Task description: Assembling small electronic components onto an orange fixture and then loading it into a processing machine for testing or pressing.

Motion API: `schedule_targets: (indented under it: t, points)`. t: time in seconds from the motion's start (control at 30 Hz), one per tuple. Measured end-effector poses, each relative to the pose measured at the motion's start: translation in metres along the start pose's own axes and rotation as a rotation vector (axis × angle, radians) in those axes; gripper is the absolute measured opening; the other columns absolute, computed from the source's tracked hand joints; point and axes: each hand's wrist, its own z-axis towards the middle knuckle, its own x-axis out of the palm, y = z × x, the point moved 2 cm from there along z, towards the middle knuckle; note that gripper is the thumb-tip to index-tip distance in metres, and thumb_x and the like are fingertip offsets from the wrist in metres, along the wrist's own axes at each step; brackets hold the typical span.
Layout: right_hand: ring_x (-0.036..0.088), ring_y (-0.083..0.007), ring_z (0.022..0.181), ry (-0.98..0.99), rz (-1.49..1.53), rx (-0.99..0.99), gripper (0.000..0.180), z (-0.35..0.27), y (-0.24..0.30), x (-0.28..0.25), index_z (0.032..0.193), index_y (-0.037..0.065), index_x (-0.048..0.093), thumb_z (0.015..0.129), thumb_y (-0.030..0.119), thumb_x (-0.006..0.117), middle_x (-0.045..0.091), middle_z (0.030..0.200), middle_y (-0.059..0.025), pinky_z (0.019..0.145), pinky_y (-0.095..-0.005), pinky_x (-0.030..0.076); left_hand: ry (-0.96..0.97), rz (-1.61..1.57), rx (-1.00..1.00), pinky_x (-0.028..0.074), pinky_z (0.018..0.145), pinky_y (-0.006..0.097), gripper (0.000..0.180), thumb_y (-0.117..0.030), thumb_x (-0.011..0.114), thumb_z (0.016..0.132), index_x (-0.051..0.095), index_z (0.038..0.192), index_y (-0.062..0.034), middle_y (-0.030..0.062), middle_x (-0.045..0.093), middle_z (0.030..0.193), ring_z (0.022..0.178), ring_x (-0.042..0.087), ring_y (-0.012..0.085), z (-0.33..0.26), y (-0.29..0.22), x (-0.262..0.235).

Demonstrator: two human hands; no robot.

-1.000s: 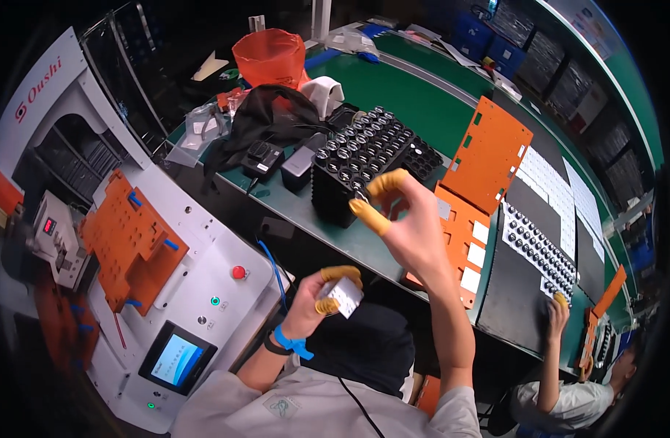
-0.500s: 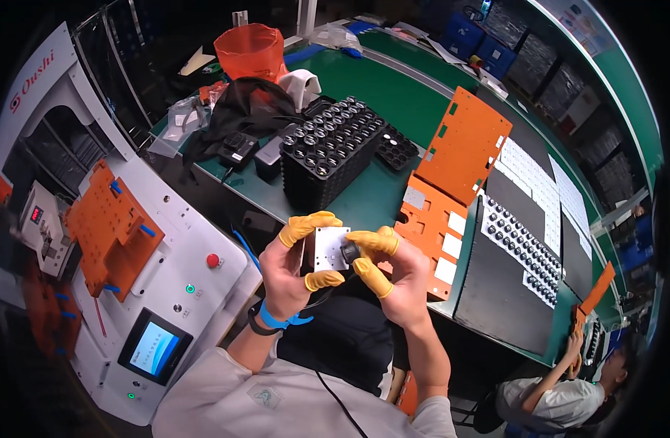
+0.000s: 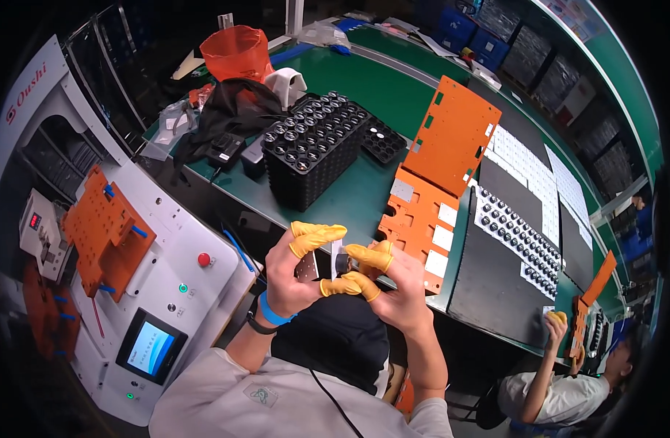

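Both hands met in front of the person's chest, above the near edge of the green workbench (image 3: 364, 193): the left hand (image 3: 295, 270) and the right hand (image 3: 389, 285), each with yellow finger cots, pinched a small flat metal plate (image 3: 322, 264) between thumbs and fingertips. Behind it stood a black tray of cylindrical parts (image 3: 313, 146), with an orange fixture plate (image 3: 421, 219) just to its right.

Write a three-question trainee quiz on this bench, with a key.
1. True or false: both hands grip one small plate.
2. What covers the fingertips of the left hand and the right hand? A) yellow finger covers B) black gloves C) nothing
3. What colour is the slotted board lying on the green table beyond the hands?

Key: 1 true; 2 A; 3 orange.
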Motion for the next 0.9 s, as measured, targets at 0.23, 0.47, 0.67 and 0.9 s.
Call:
schedule_targets:
  t: [0.23, 0.47, 0.67, 0.9]
  points:
    - [0.059, -0.0217, 0.064, -0.077, -0.183, -0.175, 0.042, -0.011, -0.018, 0.008, 0.11, -0.001, 0.07, 0.071, 0.003, 0.086, 0.059, 0.076, -0.0081, 0.058, -0.0306, 0.048, -0.008, -0.679, -0.483, 0.05, 0.08, 0.021, 0.071, -0.021, 0.095, 0.067, 0.059, 0.124, 0.0019, 0.0053, 0.064, 0.116, 0.093, 0.06, 0.0069, -0.016, 0.036, 0.028]
    - [0.055, -0.0276, 0.073, -0.267, -0.55, -0.269, 0.044, -0.027, -0.023, 0.01, 0.103, 0.004, 0.073, 0.061, 0.011, 0.082, 0.065, 0.094, -0.0097, 0.068, -0.0383, 0.04, 0.135, -1.328, -1.117, 0.051, 0.09, 0.03, 0.067, -0.059, 0.061, 0.095, 0.055, 0.141, -0.0106, -0.0005, 0.066, 0.123, 0.108, 0.063, 0.0126, -0.051, 0.04, 0.062]
    - [0.053, -0.0277, 0.077, -0.254, -0.576, -0.215, 0.041, -0.025, -0.031, -0.004, 0.103, 0.004, 0.074, 0.062, 0.007, 0.08, 0.053, 0.08, -0.006, 0.075, -0.0423, 0.041, 0.011, -0.663, -0.409, 0.052, 0.087, 0.028, 0.059, -0.012, 0.084, 0.082, 0.06, 0.134, 0.0027, 0.0045, 0.067, 0.11, 0.1, 0.065, 0.0162, -0.021, 0.029, 0.058]
    - [0.054, -0.0307, 0.082, -0.084, -0.542, -0.092, 0.041, -0.025, -0.035, -0.012, 0.103, 0.002, 0.069, 0.063, 0.006, 0.08, 0.056, 0.089, -0.01, 0.075, -0.0427, 0.044, 0.198, -0.028, -0.097, 0.056, 0.078, 0.033, 0.037, -0.011, 0.085, 0.076, 0.074, 0.111, -0.0039, 0.0107, 0.068, 0.104, 0.09, 0.069, 0.0267, -0.003, 0.037, 0.045]
